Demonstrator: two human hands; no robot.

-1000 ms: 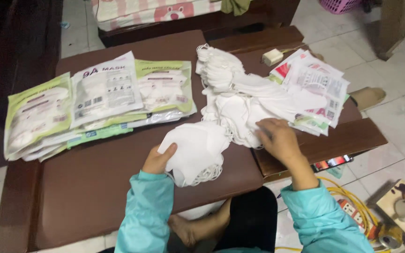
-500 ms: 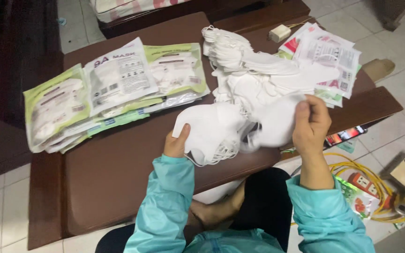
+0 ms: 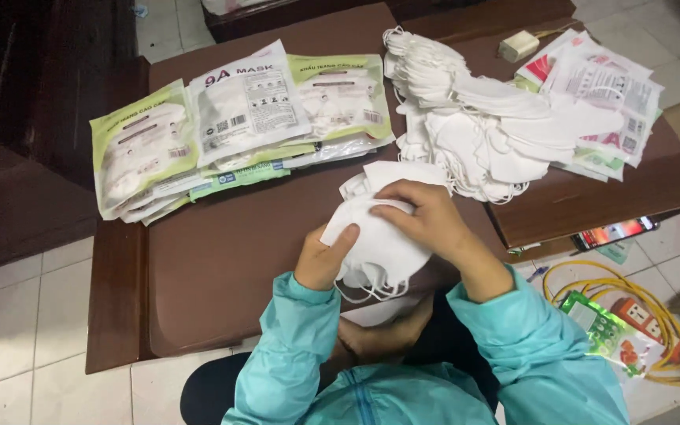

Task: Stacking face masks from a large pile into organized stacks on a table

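Small stack of white face masks (image 3: 379, 236) held over the near edge of the brown table (image 3: 222, 267), just in front of the person's chest. Left hand (image 3: 323, 260) cups the stack from below-left, thumb pressed on its top face. Right hand (image 3: 426, 216) lies over the top, fingers curled down on the upper edge. Both hands closed on the stack.

Handling, by judgement: very light, soft, thin fabric; folds flat but flexes easily. Layers likely slide on each other, so a pinch across the whole thickness at the folded edge looks safest. Thin ear loops dangle off the lower side and could snag; not a place to grip.

Containers: sealed flat mask packets (image 3: 238, 118), green-and-white, fanned in an overlapping row on the table, left and beyond the stack; each shows white masks inside. Loose mask pile (image 3: 482, 126) lies right and beyond the stack, uncontained. Further right, flattened printed wrappers (image 3: 607, 94); contents cannot be told.
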